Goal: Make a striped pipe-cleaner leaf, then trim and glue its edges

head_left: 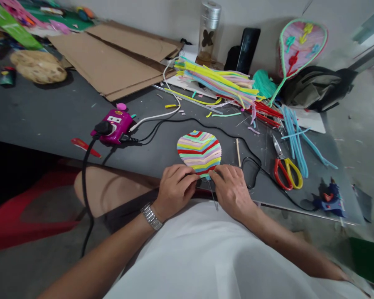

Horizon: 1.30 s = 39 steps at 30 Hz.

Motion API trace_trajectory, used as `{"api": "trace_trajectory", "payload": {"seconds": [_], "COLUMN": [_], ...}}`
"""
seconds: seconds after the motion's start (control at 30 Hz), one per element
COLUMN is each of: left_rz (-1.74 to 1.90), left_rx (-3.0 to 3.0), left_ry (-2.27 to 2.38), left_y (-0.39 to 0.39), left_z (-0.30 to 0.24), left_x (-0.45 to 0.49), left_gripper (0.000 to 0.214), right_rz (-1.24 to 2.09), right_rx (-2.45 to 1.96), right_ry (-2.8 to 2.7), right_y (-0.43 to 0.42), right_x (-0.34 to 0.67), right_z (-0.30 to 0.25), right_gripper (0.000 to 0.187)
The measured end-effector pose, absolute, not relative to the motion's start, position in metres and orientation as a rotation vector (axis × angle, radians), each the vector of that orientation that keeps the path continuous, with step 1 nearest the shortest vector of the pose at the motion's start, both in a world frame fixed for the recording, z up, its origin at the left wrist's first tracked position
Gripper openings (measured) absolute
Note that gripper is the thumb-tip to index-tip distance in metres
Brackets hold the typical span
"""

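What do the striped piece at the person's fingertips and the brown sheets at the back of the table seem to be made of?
The striped piece, pinched at its tip by the left hand and right hand, looks like soft matte strips, perhaps foam or chenille, laid in chevron rows. The brown sheets look like plain cardboard: dull, flat, creased.

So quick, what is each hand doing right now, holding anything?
Left hand: closed, pinching the lower edge of the striped piece.
Right hand: closed, pinching the same edge from the other side.
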<state>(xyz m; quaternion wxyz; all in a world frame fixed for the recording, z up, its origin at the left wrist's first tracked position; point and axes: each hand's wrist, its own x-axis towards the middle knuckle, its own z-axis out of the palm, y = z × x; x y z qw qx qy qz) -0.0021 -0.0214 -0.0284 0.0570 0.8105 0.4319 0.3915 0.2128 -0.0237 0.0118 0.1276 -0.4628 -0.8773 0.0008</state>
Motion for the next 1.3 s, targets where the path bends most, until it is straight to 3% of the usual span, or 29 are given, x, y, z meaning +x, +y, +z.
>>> {"api": "trace_trajectory", "payload": {"seconds": [0.23, 0.53, 0.9, 1.07, 1.23, 1.3], "left_rz": [1.162, 1.089, 1.368, 1.479, 0.974, 0.966], "left_rx": [2.458, 2.458, 2.211, 1.756, 1.323, 1.149], "left_ry": [1.247, 1.193, 1.224, 1.222, 0.966, 0.935], "left_y": [-0.02, -0.021, -0.021, -0.039, -0.038, -0.028], "left_z": [-0.028, -0.02, -0.007, 0.001, 0.008, 0.012], "left_x": [-0.005, -0.008, -0.015, -0.013, 0.009, 0.017], "left_gripper": [0.017, 0.016, 0.022, 0.012, 0.022, 0.034], "right_rz": [0.025, 0.018, 0.013, 0.246, 0.806, 1.037], "right_rx": [-1.365, -1.435, -1.523, -1.341, -1.195, -1.107], "right_ry": [-2.572, -2.618, -2.637, -2.291, -1.711, -1.448], "right_y": [-0.026, -0.031, -0.042, -0.028, -0.02, -0.02], "right_x": [0.212, 0.202, 0.209, 0.224, 0.226, 0.225], "right_z": [0.016, 0.028, 0.032, 0.061, 0.093, 0.1], "right_gripper": [0.024, 0.032, 0.024, 0.029, 0.02, 0.019]}}
